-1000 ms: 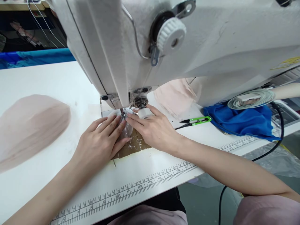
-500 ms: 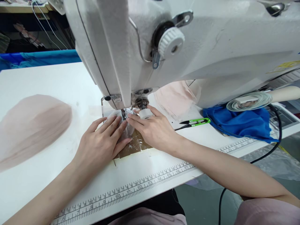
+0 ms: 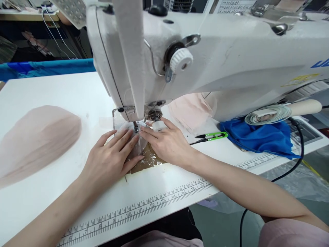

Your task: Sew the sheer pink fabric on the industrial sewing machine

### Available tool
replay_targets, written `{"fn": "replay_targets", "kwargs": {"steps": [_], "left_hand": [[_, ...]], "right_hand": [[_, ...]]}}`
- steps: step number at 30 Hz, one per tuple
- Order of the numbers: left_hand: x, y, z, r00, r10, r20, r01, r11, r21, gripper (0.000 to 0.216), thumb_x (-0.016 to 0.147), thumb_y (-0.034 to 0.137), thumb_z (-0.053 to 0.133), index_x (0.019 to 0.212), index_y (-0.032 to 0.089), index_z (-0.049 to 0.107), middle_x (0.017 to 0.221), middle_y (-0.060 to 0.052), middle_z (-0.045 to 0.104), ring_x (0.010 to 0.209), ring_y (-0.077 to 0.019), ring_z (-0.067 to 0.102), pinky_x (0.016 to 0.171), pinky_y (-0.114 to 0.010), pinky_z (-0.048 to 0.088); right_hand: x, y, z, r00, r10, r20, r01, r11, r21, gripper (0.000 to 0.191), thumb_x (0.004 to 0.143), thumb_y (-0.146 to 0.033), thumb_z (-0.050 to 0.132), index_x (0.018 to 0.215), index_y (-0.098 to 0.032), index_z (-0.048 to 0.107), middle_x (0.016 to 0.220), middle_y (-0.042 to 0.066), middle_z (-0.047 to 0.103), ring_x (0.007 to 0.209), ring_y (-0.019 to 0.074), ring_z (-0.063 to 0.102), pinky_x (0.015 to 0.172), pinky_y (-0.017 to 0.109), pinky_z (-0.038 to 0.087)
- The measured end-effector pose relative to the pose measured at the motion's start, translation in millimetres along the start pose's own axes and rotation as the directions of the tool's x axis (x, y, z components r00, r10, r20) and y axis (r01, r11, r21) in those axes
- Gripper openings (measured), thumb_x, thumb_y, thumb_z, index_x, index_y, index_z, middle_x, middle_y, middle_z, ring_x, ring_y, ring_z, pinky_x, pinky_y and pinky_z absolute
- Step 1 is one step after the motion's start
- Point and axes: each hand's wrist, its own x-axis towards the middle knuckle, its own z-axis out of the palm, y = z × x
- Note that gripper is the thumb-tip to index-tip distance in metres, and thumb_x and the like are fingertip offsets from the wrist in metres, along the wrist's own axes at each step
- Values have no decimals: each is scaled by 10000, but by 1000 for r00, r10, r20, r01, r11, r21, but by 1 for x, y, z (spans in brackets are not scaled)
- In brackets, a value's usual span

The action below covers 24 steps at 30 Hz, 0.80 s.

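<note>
A white industrial sewing machine (image 3: pixel 205 61) fills the upper half of the view. Under its needle and presser foot (image 3: pixel 135 127) lies a small sheer whitish piece of fabric (image 3: pixel 138 144). My left hand (image 3: pixel 110 159) lies flat on that piece, fingers spread, pressing it to the machine bed left of the needle. My right hand (image 3: pixel 168 144) presses the same piece from the right, its fingertips close to the presser foot. Neither hand grips anything. A brown taped patch (image 3: pixel 146 161) shows between the hands.
A stack of pale pink sheer pieces (image 3: pixel 36 137) lies at the left of the white table (image 3: pixel 64 92). Green thread snips (image 3: pixel 212 136), blue cloth (image 3: pixel 262 137), a roll of tape (image 3: pixel 269 115) and pink fabric (image 3: pixel 191 109) lie at the right. A printed ruler (image 3: pixel 154 206) runs along the front edge. A black cable (image 3: pixel 290 168) hangs off the right.
The camera has tilted up and drawn back, showing more of the machine's top. Both hands stay pressed on the fabric by the needle, almost unmoved.
</note>
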Motion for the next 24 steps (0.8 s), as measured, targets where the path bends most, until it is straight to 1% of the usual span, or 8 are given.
{"fn": "replay_targets", "kwargs": {"steps": [5,7,9,13,17,19,21,24], "left_hand": [[-3,-5,-11,982,176,-62,-178,984,-21,219,878,203,643,1079,122,673,1061,-100,747,953,-246,699,902,-409,526],[-4,-6,-11,971,230,-66,-231,973,-4,160,874,126,618,1021,112,678,1024,-100,752,909,-235,701,869,-398,544],[-4,-7,-11,968,243,-67,-244,970,-5,169,877,82,583,1016,110,675,1020,-107,751,914,-235,700,855,-394,554],[-3,-7,-10,975,195,-104,-201,978,-50,200,896,85,543,1048,134,663,1030,-97,748,920,-225,701,855,-393,559],[-2,-4,-11,979,178,-99,-184,981,-56,207,915,94,512,1042,175,654,1029,-66,751,919,-207,703,851,-374,554],[-1,-2,-11,985,138,-103,-146,986,-75,174,915,119,531,1034,175,646,1008,-59,750,910,-201,701,830,-356,549],[1,0,-12,996,39,-76,-47,992,-117,209,917,262,582,1091,156,626,1056,-87,732,941,-226,690,812,-373,545],[6,-3,-10,991,-124,51,131,978,-163,520,879,538,579,1205,133,584,1193,-141,668,1035,-299,647,826,-450,536]], "right_hand": [[0,-1,0,990,-63,-123,65,998,8,301,924,-55,448,1089,-152,680,1093,14,749,1030,177,615,1022,378,385],[0,-2,-1,984,-88,-154,91,996,9,300,927,-40,439,1052,-158,685,1053,0,752,979,165,609,988,355,390],[1,-4,-2,983,-92,-161,96,995,18,301,927,-32,435,1025,-167,685,1036,-2,749,948,157,602,947,341,397],[3,-6,-1,983,-96,-156,107,992,63,298,920,-30,443,1012,-174,686,1017,8,745,952,160,608,892,341,406],[4,-6,0,971,-113,-213,128,990,56,254,948,-73,480,914,-189,703,922,-19,757,941,146,634,872,329,415],[5,-6,1,964,-116,-240,128,991,36,262,960,-93,486,870,-198,708,873,-34,761,904,134,647,858,310,422],[6,-5,1,962,-100,-253,117,992,54,260,962,-109,497,851,-198,715,833,-31,760,869,128,657,828,292,428],[8,-3,2,960,8,-281,44,983,177,237,973,-181,523,870,-197,736,786,-22,751,791,117,660,753,264,431]]}}
